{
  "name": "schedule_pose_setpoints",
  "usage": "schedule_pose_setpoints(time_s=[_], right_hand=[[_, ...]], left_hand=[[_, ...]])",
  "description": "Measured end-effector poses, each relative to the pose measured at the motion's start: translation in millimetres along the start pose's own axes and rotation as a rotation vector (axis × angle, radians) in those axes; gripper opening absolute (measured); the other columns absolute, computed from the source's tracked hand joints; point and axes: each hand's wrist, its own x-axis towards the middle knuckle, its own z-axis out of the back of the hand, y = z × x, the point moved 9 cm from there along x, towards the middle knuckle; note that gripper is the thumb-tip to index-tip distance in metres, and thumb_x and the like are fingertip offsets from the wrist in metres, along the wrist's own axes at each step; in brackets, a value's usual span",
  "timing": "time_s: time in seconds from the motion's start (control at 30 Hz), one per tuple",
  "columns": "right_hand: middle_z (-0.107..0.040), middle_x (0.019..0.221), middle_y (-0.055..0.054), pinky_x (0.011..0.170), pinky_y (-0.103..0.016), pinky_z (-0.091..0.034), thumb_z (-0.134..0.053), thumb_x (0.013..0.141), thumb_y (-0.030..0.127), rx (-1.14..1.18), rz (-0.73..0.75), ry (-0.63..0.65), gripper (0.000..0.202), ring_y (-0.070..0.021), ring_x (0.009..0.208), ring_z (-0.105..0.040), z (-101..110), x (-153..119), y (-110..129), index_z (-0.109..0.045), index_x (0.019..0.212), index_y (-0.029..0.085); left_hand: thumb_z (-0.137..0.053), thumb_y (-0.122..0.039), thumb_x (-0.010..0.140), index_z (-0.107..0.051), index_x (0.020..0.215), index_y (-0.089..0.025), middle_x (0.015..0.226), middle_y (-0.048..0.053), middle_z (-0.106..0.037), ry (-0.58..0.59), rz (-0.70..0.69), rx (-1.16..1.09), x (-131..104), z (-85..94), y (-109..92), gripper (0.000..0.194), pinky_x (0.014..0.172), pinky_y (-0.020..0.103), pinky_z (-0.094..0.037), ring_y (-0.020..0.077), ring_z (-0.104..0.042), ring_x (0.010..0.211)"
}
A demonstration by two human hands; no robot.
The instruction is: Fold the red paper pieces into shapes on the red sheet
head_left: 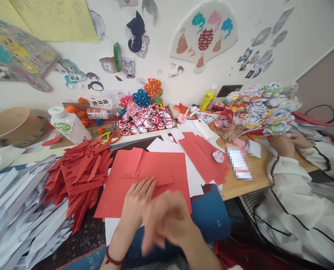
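Note:
My left hand, with a dark red band at the wrist, lies with its fingers stretched out on a small piece of red paper. That piece rests on a large red sheet. Smeared by motion, my right hand hovers over the sheet's near edge, close beside the left; its fingers are too blurred to read. Several small red rectangles are stacked on the sheet's upper left. Left of it is a heap of folded red paper strips.
Folded white strips pile up at the left, below a white bottle. Red-and-white paper flowers and orange-handled scissors lie at the back. At right are a phone, paper bouquets and another person's white sleeve.

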Motion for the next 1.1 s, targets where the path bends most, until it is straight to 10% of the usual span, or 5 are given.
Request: schedule_pose_setpoints(time_s=[0.3,0.7,1.1], right_hand=[[-0.064,0.109,-0.005,0.093,-0.039,-0.051,-0.063,0.089,0.022,-0.519,-0.002,-0.035,0.017,-0.0211,0.106,-0.058,44,3,-93,-0.066,0.106,0.024],[-0.066,0.083,-0.004,0.07,-0.032,-0.049,-0.049,0.097,0.02,-0.52,-0.039,-0.082,0.017,-0.0185,0.079,-0.06,45,10,-109,-0.064,0.088,0.02],[-0.062,0.098,-0.008,0.08,-0.036,-0.053,-0.046,0.098,0.021,-0.543,-0.088,-0.112,0.018,-0.0213,0.091,-0.06,44,13,-118,-0.064,0.098,0.021]], left_hand=[[-0.043,-0.009,0.091,-0.067,0.115,-0.018,0.109,0.01,-0.07,0.018,0.019,0.036,24,8.2,20,0.035,0.082,0.037,-0.047,0.0228,-0.06,0.097],[-0.04,-0.011,0.094,-0.062,0.121,-0.017,0.102,0.009,-0.069,-0.036,0.197,-0.101,10,4.5,32,0.036,0.079,0.032,-0.05,0.0189,-0.062,0.087],[-0.034,-0.009,0.093,-0.06,0.128,-0.015,0.133,0.007,-0.061,-0.018,0.165,0.074,0,-4.4,-8,0.045,0.11,0.039,-0.026,0.0237,-0.053,0.121]])
